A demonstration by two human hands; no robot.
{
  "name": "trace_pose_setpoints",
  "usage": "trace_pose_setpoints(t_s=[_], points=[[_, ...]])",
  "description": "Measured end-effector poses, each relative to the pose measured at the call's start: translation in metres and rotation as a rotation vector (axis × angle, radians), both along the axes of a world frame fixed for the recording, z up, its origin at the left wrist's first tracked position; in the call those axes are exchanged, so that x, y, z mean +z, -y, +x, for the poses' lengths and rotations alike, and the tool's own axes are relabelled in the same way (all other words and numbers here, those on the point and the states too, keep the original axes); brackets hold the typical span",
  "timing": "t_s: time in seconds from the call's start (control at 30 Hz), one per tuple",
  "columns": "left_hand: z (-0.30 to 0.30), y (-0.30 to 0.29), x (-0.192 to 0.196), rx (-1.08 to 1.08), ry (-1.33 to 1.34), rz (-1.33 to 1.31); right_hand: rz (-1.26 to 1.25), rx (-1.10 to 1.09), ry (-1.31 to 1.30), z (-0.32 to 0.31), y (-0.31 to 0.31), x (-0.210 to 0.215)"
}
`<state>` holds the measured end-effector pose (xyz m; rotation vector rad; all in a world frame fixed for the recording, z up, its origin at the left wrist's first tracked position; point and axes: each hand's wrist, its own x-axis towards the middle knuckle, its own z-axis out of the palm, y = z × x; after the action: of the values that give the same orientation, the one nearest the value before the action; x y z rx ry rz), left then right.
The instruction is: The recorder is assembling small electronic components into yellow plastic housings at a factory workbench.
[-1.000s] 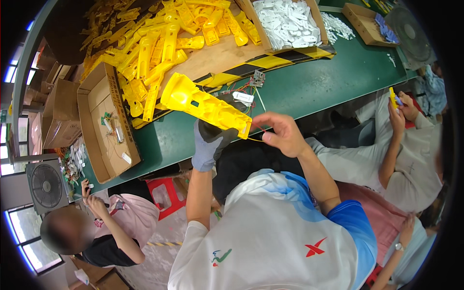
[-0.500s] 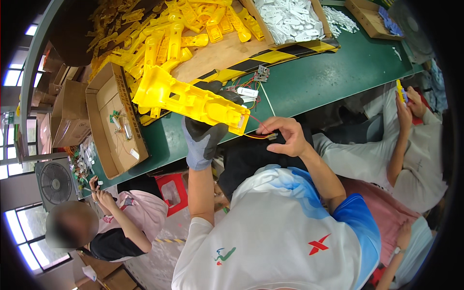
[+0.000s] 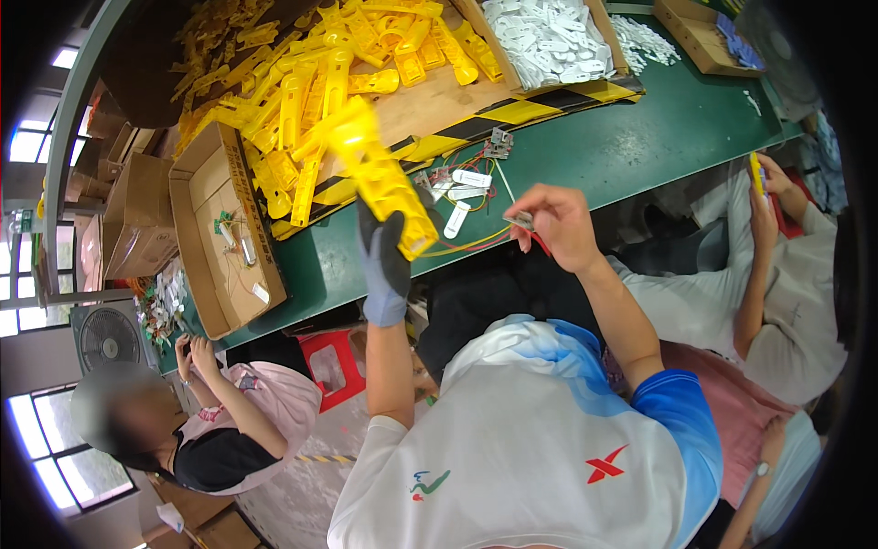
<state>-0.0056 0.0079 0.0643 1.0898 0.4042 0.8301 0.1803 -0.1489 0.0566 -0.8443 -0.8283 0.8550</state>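
My left hand (image 3: 385,265), in a grey and black glove, is closed around the lower part of a yellow plastic housing (image 3: 395,203). The housing tilts over the bench edge, its wide upper end blurred. Red and yellow wires (image 3: 471,247) run from its lower end toward my bare right hand (image 3: 565,229). Thumb and fingers there pinch a small grey connector-like piece (image 3: 519,220), apart from the housing. White oval plastic pieces (image 3: 455,220) and a small grey metal part (image 3: 498,144) with tangled thin wires lie just beyond, on the green bench.
Many yellow housings (image 3: 334,78) are heaped behind black-and-yellow tape (image 3: 494,119). A cardboard box (image 3: 206,306) with a few wired parts stands at left, a box of white pieces (image 3: 549,41) at the back. Co-workers sit on both sides, one holding a yellow part (image 3: 756,174).
The housing has swung from lying crosswise to a steeper tilt. My right hand has moved up and right with the small piece, drawing the wires out longer. A white piece is now uncovered.
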Motion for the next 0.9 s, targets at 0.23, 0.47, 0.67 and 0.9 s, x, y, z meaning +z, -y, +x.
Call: trace_pose_setpoints(t_s=[0.23,0.47,0.67,0.9], points=[[0.012,0.040,-0.027,-0.116,-0.009,-0.069,-0.435,0.015,0.516,-0.009,-0.057,0.026],[0.015,0.035,-0.040,0.107,-0.267,0.096,-0.437,0.040,0.232,-0.017,-0.060,0.001],[0.020,0.039,-0.040,0.105,-0.275,0.094,-0.495,0.033,0.207,-0.012,-0.052,-0.015],[0.024,0.051,-0.039,0.108,-0.279,0.075,-0.378,-0.199,0.187,-0.033,-0.058,-0.016]])
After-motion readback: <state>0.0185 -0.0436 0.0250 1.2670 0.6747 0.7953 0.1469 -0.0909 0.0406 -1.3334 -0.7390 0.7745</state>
